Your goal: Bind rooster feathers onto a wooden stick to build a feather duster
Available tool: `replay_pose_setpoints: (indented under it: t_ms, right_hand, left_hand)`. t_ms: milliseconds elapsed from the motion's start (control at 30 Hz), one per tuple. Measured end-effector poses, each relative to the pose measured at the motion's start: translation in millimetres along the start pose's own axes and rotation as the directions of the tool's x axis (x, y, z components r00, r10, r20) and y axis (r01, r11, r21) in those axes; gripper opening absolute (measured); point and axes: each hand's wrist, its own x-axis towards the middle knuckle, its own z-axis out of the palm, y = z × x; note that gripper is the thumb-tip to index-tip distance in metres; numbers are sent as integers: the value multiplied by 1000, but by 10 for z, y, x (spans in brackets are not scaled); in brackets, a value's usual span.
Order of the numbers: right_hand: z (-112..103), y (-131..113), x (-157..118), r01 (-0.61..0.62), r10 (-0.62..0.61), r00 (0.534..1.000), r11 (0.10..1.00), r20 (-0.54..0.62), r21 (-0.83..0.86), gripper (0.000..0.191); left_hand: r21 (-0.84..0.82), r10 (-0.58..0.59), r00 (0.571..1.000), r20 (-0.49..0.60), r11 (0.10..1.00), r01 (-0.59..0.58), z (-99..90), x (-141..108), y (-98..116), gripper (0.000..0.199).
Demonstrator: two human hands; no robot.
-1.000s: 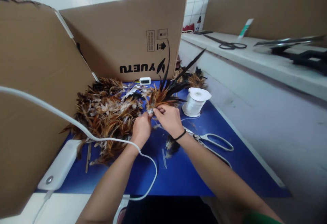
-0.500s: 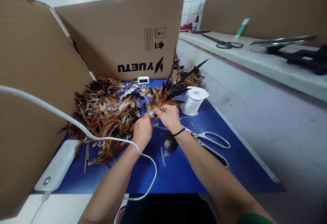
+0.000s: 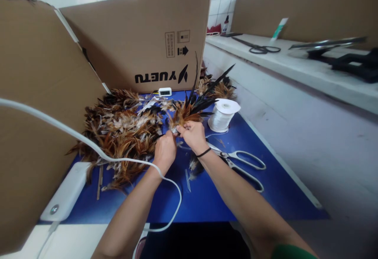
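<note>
A bunch of brown and black feathers (image 3: pixel 186 112) points up and away from me, its pale quill end low between my hands. My right hand (image 3: pixel 194 136) pinches that base between thumb and fingers. Closed against the same base from the left is my left hand (image 3: pixel 165 149); its fingertips are partly hidden. A white spool of ribbon (image 3: pixel 221 118) stands to the right, with a thin white strand running from it towards my hands. Just right of my right wrist lies a pair of scissors (image 3: pixel 240 160), its blades partly covered by the wrist.
A large feather pile (image 3: pixel 124 133) covers the left of the blue table (image 3: pixel 203 204). A white cable (image 3: pixel 97 148) crosses over my left forearm. Around stand a power bank (image 3: pixel 66 192), a small digital display (image 3: pixel 165 92), cardboard walls (image 3: pixel 132 34) and a ledge (image 3: pixel 295 60) with dark scissors (image 3: pixel 260 49).
Both hands stay closed at the base of the feather bunch, with barely any movement. The bunch and the view have shifted slightly.
</note>
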Motion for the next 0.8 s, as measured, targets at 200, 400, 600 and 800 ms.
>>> replay_pose_setpoints:
  t_ms: [200,400,600,800]
  right_hand:
    - [9,-49,23,-13,13,1000,1000,-2,27,25]
    - [-123,-45,-243,66,-71,992,997,106,48,23]
    - [84,157,-370,-93,-23,950,932,312,351,29]
    - [65,91,-291,-407,130,889,665,439,626,28]
  left_hand:
    - [-31,-27,1000,-1,999,27,-10,33,-19,40]
    - [-117,-66,998,-14,991,64,-59,114,-101,40]
    - [-230,-52,998,-46,972,41,-31,147,-173,39]
    - [-408,-114,993,35,905,118,-31,140,-237,39]
